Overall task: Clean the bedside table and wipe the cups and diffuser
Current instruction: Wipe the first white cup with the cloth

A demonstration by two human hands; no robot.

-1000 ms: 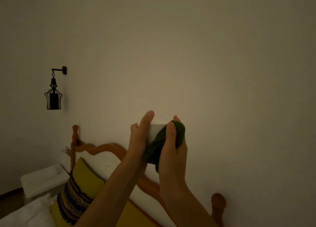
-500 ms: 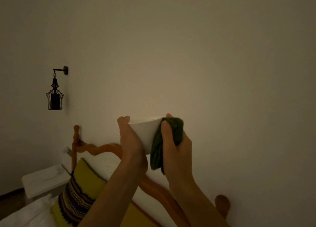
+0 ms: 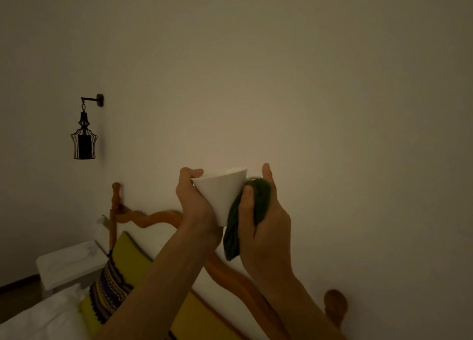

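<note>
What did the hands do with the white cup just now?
The left hand turned the white cup until its whole side showed. The right hand slid the green cloth down its right side. Both hands still hold them; lamp unchanged.

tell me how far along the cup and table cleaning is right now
Done: nothing can be confirmed from this view. In hand: the left hand holds a white cup up while the right hand presses a green cloth against its side, so a cup is mid-wipe. Left: no diffuser or other cups are in view, so I can't judge them.
</note>
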